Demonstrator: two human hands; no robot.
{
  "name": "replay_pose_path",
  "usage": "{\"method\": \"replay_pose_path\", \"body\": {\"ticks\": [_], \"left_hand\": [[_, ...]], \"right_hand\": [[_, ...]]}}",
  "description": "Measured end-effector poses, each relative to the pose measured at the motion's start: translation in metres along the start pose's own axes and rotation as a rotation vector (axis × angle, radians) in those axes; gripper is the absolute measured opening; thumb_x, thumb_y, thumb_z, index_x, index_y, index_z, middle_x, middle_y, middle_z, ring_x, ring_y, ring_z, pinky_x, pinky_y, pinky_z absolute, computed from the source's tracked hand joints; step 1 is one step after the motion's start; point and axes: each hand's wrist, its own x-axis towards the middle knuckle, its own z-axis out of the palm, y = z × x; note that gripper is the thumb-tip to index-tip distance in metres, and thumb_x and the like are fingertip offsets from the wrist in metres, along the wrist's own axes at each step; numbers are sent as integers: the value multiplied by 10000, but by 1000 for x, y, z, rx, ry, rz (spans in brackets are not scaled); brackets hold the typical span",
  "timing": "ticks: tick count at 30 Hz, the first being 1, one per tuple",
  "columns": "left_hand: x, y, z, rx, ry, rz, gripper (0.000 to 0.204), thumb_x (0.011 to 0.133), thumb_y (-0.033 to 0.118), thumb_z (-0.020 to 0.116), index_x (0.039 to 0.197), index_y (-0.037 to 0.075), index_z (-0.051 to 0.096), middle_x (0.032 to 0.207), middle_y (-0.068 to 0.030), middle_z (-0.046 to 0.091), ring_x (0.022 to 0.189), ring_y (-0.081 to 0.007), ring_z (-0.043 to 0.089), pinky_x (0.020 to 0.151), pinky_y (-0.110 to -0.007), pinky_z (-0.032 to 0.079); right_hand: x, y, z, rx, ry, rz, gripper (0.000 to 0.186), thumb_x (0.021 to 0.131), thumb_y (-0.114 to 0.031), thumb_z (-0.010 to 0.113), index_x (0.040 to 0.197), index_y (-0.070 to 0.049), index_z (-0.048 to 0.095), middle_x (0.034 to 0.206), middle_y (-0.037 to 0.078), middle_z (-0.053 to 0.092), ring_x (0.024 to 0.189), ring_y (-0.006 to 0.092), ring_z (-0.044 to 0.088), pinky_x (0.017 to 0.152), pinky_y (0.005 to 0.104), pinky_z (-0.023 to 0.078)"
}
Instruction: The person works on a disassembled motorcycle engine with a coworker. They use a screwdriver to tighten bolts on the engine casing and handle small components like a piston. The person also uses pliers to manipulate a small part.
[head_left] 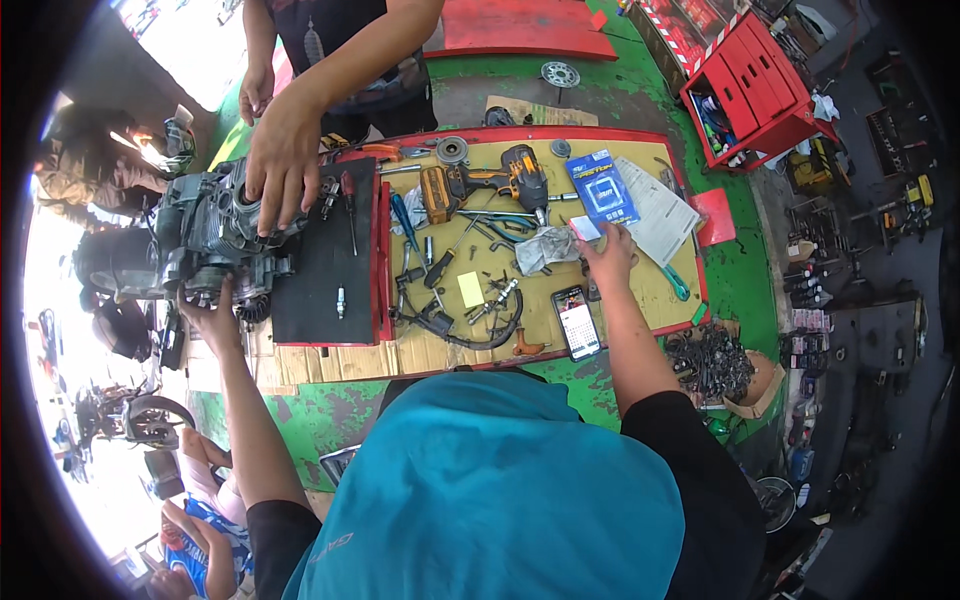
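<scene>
My left hand (210, 312) grips the lower edge of a grey motorcycle engine (200, 240) at the left of the workbench, its fingers curled on the casing. A co-worker's hand (280, 160) rests on the top of that engine, fingers pointing down. My right hand (610, 255) is bent over the right part of the bench, beside a crumpled whitish rag (545, 250) and a blue package (600, 188) on printed paper (665, 225); what its fingers hold is partly hidden. A phone (576, 322) lies just left of my right forearm.
The red-edged bench (660, 140) carries a yellow drill (480, 185), scattered tools and a black mat (315, 290). A red tool cabinet (740, 100) stands back right, a box of parts (720, 375) lower right, a seated person (200, 540) and motorcycle (140, 420) lower left.
</scene>
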Motion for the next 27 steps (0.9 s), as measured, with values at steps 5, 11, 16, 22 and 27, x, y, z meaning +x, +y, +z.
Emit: {"method": "replay_pose_path", "body": {"ticks": [5, 11, 16, 22, 27], "left_hand": [[1, -8, 0, 16, 19, 14, 1025, 770, 436, 869, 1520, 2, 323, 1531, -258, 362, 1439, -404, 344, 1202, -506, 287], [1, -9, 0, -6, 19, 10, 1032, 763, 426, 876, 1521, -7, 326, 1512, -251, 390, 1431, -397, 362, 1196, -490, 306], [0, -4, -1, -11, 19, 0, 1027, 765, 424, 877, 1518, -13, 333, 1512, -253, 389, 1418, -396, 385, 1188, -488, 318], [-2, 7, -4, -4, 0, -31, 1047, 753, 428, 888, 1518, -22, 333, 1506, -276, 394, 1407, -395, 399, 1175, -483, 328], [-3, 11, -6, 7, -14, -44, 1056, 758, 431, 884, 1527, -16, 313, 1505, -278, 397, 1408, -397, 397, 1178, -488, 321]], "right_hand": [[-44, -8, 0, 102, -61, -26, 403, 827, -290, 780, 1186, -167, 644, 1250, 96, 598, 1214, 352, 509, 967, 569, 373], [-108, -32, 13, 162, -160, -231, 269, 841, -220, 744, 1095, -157, 682, 1154, 55, 631, 1169, 310, 532, 973, 522, 363], [-123, -44, 16, 193, -356, -247, 309, 829, -232, 763, 1121, -145, 712, 1175, 44, 631, 1197, 289, 525, 970, 536, 379], [-108, -54, 27, 158, -374, -197, 350, 824, -236, 767, 1164, -165, 726, 1218, 46, 612, 1211, 288, 515, 968, 524, 389], [-87, -64, 33, 118, -391, -244, 248, 818, -246, 768, 1062, -201, 779, 1311, 53, 571, 1250, 301, 483, 963, 536, 384]]}}
